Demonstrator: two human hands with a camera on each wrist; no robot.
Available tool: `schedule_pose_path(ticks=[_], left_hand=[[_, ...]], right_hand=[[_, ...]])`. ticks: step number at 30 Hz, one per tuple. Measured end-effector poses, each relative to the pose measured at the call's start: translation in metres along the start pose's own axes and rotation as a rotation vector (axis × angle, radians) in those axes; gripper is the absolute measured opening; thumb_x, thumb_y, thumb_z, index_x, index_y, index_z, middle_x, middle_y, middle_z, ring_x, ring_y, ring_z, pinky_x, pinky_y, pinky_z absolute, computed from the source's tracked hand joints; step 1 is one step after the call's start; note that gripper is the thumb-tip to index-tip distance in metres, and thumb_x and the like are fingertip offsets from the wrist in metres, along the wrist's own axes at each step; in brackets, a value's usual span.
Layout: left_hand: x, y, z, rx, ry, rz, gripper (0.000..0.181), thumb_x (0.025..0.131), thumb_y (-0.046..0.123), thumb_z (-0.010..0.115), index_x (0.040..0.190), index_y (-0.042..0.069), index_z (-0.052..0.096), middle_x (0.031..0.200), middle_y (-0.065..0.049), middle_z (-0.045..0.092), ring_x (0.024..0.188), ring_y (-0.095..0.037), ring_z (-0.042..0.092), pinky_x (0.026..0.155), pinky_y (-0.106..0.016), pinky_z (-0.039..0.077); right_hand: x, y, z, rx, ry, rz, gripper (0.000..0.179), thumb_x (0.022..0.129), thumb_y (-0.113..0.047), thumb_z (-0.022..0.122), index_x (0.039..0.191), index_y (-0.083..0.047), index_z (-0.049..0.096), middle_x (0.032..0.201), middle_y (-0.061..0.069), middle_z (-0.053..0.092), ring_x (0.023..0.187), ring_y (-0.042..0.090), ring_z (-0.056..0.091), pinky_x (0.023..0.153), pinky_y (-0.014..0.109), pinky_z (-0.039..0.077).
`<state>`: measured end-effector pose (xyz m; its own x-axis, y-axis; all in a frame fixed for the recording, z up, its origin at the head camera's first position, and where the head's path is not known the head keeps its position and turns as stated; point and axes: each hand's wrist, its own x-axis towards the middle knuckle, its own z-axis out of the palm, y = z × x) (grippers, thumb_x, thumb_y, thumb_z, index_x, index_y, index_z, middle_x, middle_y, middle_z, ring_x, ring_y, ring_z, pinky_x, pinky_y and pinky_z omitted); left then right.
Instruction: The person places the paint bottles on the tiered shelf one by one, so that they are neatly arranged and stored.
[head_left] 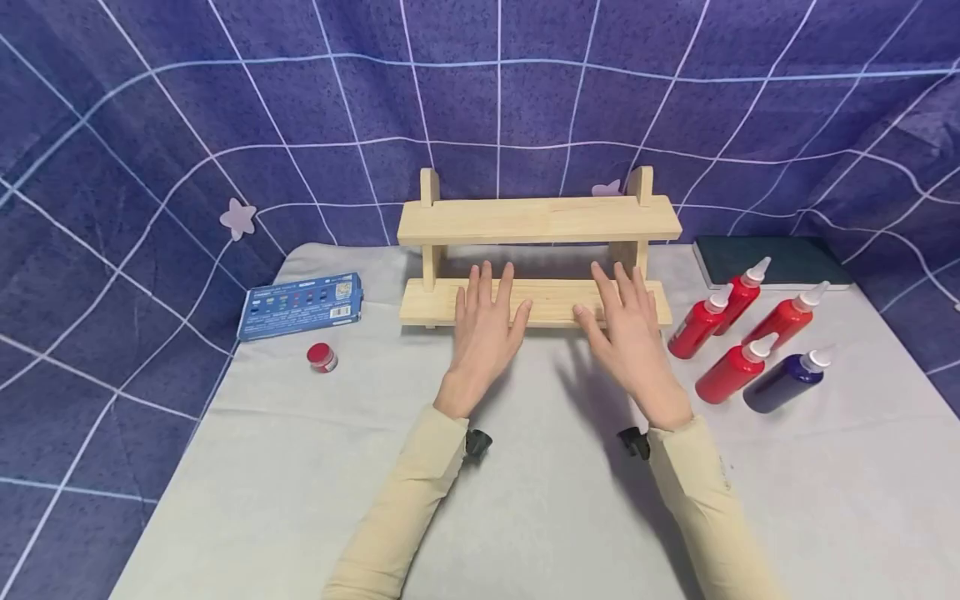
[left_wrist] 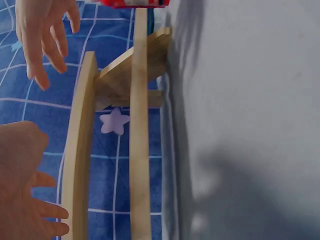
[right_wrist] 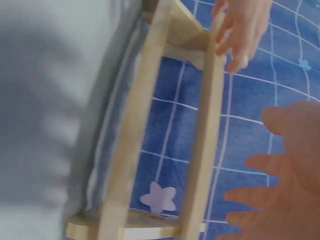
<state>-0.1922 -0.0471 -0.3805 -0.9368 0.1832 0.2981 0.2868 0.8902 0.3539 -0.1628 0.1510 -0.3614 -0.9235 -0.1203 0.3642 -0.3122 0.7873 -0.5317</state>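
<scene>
A two-tier light wooden shelf (head_left: 540, 220) stands at the back of the table. Both hands are held over its lower board (head_left: 551, 292), side by side with a gap between them. My left hand (head_left: 486, 329) has its fingers spread and pointing toward the back; it grips nothing. The right hand (head_left: 628, 340) is likewise spread, palm down, near the board's right part. In the left wrist view, the left hand (left_wrist: 25, 182) shows away from the wooden boards. The right wrist view shows the right hand (right_wrist: 282, 185) with its fingers extended and nothing in them.
Right of the shelf stand several red squeeze bottles (head_left: 731, 373) and a dark blue bottle (head_left: 783, 383). Behind them lies a dark green flat book-like item (head_left: 772, 257). On the left are a blue box (head_left: 302, 306) and a small red-lidded jar (head_left: 322, 357).
</scene>
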Motion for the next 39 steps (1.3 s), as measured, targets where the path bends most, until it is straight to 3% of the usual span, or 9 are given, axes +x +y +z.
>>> schedule_pose_path(ticks=[8,18,27,33,39], left_hand=[[-0.001,-0.015,-0.019,-0.112,0.112,0.002,0.058,0.103,0.036,0.043,0.151,0.005,0.032,0.154,-0.026,0.027,0.147,-0.037,0.014,0.117,-0.053,0.013],[-0.004,-0.044,-0.038,-0.242,0.274,-0.033,0.055,0.102,0.030,0.047,0.147,0.001,0.037,0.152,-0.023,0.033,0.145,-0.037,0.021,0.117,-0.051,0.015],[-0.010,-0.076,-0.048,-0.334,0.395,-0.081,0.049,0.102,0.023,0.049,0.143,-0.003,0.043,0.145,-0.021,0.043,0.139,-0.034,0.032,0.116,-0.045,0.022],[-0.014,-0.092,-0.049,-0.422,0.394,-0.164,0.048,0.102,0.022,0.048,0.142,-0.004,0.043,0.144,-0.022,0.044,0.137,-0.033,0.037,0.114,-0.042,0.027],[-0.015,-0.103,-0.044,-0.485,0.367,-0.252,0.047,0.102,0.022,0.048,0.141,-0.005,0.044,0.140,-0.024,0.048,0.132,-0.035,0.043,0.110,-0.045,0.031]], right_hand=[[0.001,-0.001,-0.027,0.053,0.085,-0.061,0.061,0.096,-0.025,0.059,0.149,-0.003,0.037,0.153,0.030,0.027,0.145,0.047,0.011,0.115,0.061,0.009],[-0.006,0.006,-0.065,0.074,0.211,-0.105,0.062,0.094,-0.016,0.062,0.148,0.000,0.037,0.151,0.030,0.034,0.145,0.044,0.015,0.117,0.055,0.007],[-0.020,0.022,-0.097,0.075,0.313,-0.036,0.061,0.093,-0.013,0.062,0.148,-0.001,0.038,0.151,0.026,0.035,0.147,0.037,0.017,0.119,0.050,0.009],[-0.034,0.036,-0.119,0.048,0.389,-0.001,0.060,0.093,-0.015,0.061,0.148,-0.004,0.040,0.151,0.024,0.038,0.146,0.033,0.021,0.120,0.043,0.010],[-0.053,0.047,-0.139,-0.024,0.445,0.125,0.058,0.095,-0.022,0.058,0.149,-0.008,0.040,0.151,0.020,0.039,0.145,0.034,0.024,0.117,0.051,0.014]])
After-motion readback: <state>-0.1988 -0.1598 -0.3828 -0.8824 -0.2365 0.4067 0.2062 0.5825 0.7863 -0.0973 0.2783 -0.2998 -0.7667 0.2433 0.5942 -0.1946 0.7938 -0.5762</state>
